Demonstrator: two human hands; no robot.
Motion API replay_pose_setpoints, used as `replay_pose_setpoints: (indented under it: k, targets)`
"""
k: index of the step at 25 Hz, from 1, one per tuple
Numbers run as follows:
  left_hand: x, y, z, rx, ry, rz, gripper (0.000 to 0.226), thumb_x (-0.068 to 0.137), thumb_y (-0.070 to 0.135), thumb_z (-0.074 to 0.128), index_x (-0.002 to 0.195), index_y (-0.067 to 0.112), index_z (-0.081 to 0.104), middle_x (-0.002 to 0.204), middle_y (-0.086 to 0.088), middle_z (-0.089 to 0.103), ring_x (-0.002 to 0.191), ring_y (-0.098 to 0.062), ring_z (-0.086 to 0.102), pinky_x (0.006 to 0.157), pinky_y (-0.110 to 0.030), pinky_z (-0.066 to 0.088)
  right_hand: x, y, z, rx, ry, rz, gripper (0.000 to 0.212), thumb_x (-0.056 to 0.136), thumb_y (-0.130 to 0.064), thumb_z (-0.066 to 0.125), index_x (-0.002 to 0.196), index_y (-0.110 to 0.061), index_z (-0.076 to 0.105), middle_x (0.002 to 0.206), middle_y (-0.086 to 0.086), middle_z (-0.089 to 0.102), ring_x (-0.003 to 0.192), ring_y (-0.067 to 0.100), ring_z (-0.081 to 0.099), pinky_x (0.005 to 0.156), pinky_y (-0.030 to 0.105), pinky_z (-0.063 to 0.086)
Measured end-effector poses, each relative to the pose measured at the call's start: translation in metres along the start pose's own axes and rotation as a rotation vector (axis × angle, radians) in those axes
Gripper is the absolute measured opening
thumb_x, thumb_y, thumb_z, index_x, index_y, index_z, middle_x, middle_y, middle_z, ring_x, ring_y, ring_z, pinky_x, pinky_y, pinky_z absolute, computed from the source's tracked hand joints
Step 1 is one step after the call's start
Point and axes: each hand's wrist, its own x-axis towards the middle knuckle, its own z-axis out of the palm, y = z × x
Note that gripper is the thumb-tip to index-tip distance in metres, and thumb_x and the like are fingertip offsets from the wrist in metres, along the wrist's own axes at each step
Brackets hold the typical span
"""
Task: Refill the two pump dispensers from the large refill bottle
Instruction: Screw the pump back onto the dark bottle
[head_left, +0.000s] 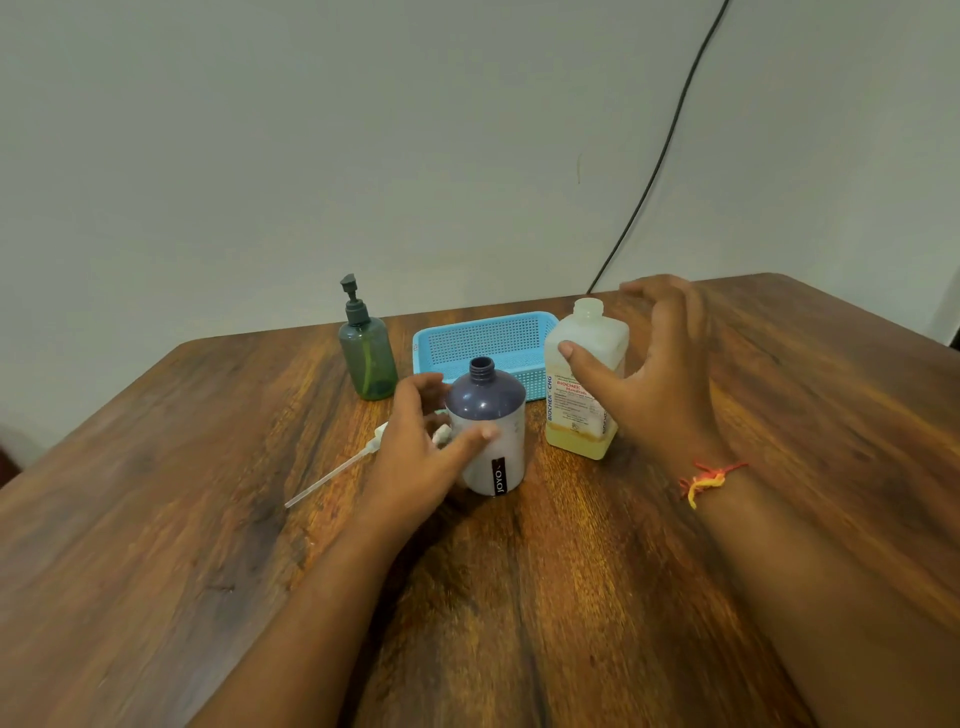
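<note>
A white dispenser bottle (496, 436) with a dark purple shoulder stands upright mid-table, its neck uncapped. My left hand (421, 457) wraps its left side, thumb across the front. Its white pump head with long dip tube (332, 475) lies flat on the table behind that hand. The large refill bottle (584, 384), translucent with a little yellow liquid at the bottom, stands uncapped to the right. My right hand (649, 374) hovers spread beside it, thumb near its shoulder, fingers apart. A green pump dispenser (368, 353) stands upright at the back left with its pump on.
A light blue mesh tray (488, 338) sits behind the two bottles near the wall. A black cable (670, 140) runs down the wall to the table's back edge. The wooden table (519, 597) stretches toward me beneath both forearms.
</note>
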Motion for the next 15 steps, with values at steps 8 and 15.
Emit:
replay_pose_setpoints:
  k: [8,15]
  targets:
    - [0.018,-0.013,-0.039,0.343,0.208,-0.076,0.013,0.095,0.032,0.066,0.098,0.019,0.069,0.091,0.001,0.069,0.084,-0.016,0.064,0.067,-0.028,0.051,-0.029,-0.034,0.022,0.123,-0.301,-0.119,0.056,0.088,-0.047,0.071,0.134,-0.022,0.052,0.131,-0.005,0.054,0.121,0.004,0.047,0.094,0.01,0.043]
    - [0.024,-0.02,-0.038,0.475,0.226,-0.163,0.015,0.094,0.025,0.069,0.106,0.018,0.071,0.101,0.002,0.068,0.082,-0.009,0.058,0.063,-0.021,0.045,-0.04,-0.037,0.032,0.088,-0.484,0.017,0.079,0.082,-0.054,0.075,0.148,-0.028,0.039,0.148,-0.009,0.045,0.13,0.003,0.04,0.101,0.019,0.039]
